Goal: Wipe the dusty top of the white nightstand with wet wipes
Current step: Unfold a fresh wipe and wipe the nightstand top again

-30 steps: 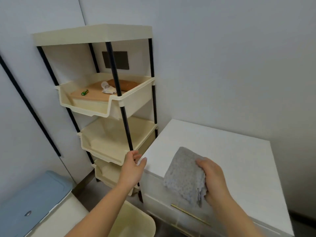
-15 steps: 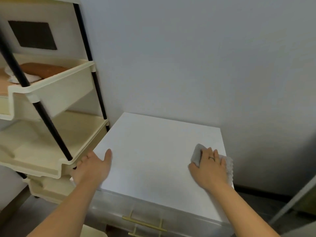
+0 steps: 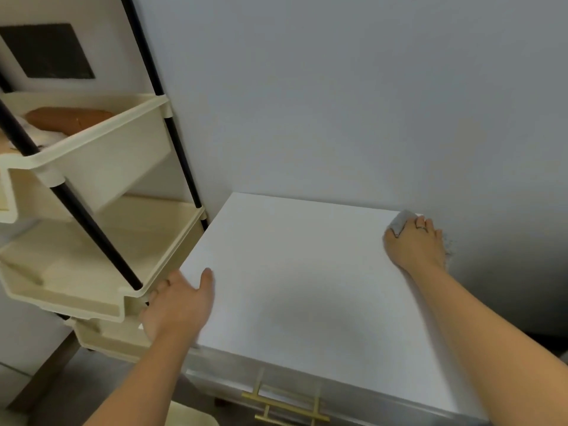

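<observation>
At the nightstand's [image 3: 307,272] far right corner, the right hand [image 3: 413,245] presses flat on the wipe [image 3: 399,222] beneath it.

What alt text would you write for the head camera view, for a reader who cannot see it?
A person's right hand presses a grey wet wipe on the far right corner of a white nightstand top. The left hand rests on its left edge, beside a cream plastic shelf rack.
</observation>
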